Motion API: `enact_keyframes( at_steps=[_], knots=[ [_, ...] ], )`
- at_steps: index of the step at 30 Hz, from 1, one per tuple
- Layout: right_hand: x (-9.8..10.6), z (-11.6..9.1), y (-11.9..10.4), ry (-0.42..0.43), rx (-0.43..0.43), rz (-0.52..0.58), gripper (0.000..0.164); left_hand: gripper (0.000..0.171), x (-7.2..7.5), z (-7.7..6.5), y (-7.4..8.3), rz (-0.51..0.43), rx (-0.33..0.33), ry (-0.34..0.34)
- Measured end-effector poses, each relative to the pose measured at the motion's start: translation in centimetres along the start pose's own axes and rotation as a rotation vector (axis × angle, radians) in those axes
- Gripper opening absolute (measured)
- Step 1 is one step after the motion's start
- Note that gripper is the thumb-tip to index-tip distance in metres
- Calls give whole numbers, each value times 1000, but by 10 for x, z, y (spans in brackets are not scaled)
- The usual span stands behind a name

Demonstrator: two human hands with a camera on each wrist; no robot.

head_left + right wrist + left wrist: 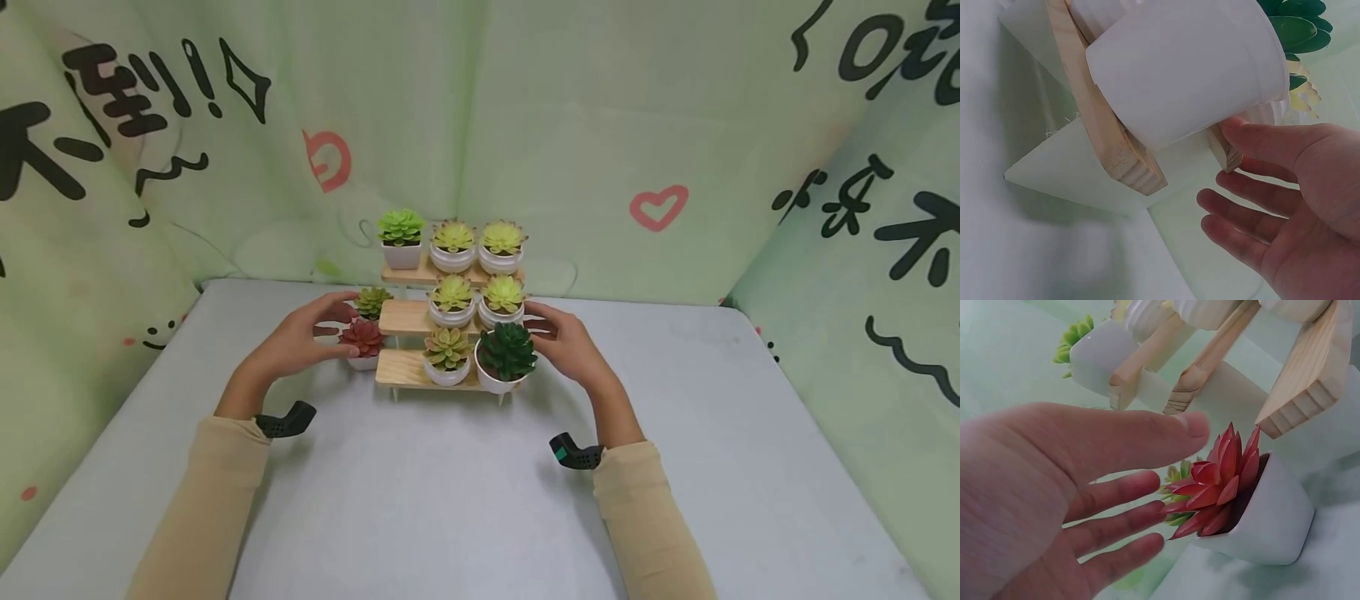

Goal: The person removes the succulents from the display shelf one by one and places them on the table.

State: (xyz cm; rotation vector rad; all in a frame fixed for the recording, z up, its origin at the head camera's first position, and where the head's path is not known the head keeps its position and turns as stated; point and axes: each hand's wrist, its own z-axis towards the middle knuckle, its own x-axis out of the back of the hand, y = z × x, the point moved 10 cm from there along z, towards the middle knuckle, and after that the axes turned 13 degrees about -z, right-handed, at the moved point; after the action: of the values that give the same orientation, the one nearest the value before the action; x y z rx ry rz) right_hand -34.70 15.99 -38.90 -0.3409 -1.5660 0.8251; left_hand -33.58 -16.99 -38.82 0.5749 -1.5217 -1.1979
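A three-tier wooden stand [408, 364] holds several potted succulents. My left hand [306, 335] is at its left side, fingers spread and loosely bent, beside a red succulent [1213, 487] in a white square pot [1275, 519]. Behind the red plant, a green succulent [371, 302] is partly hidden. On the other side, my right hand [566, 340] has its fingers relaxed next to a dark green succulent [507, 350] on the lowest tier. In the right wrist view, the thumb tip overlaps the lower edge of that plant's white round pot [1185, 69].
Yellow-green succulents [453, 293] in white round pots fill the right part of the upper tiers. A bright green succulent [401, 227] in a square pot stands at top left. Behind the white table [450, 500] hangs a pale green curtain [555, 150] with black and red prints.
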Motion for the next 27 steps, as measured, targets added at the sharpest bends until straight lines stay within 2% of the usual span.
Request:
enact_keyframes(
  at_steps=[5,12,17,22,27],
  knots=[
    [0,0,-3,-7,2,-4,55,72,10,-3,11,-28,-85,80],
    [-1,-1,-2,-18,-23,6,57,65,18,-4,21,-155,-169,168],
    [1,-1,-3,-6,-20,0,56,63,20,-4,26,-187,-188,201],
    [0,0,-1,9,-3,-26,54,61,18,-5,28,-203,-198,208],
    [0,0,-1,-3,1,-3,55,60,16,-6,34,-194,-215,219]
  ],
)
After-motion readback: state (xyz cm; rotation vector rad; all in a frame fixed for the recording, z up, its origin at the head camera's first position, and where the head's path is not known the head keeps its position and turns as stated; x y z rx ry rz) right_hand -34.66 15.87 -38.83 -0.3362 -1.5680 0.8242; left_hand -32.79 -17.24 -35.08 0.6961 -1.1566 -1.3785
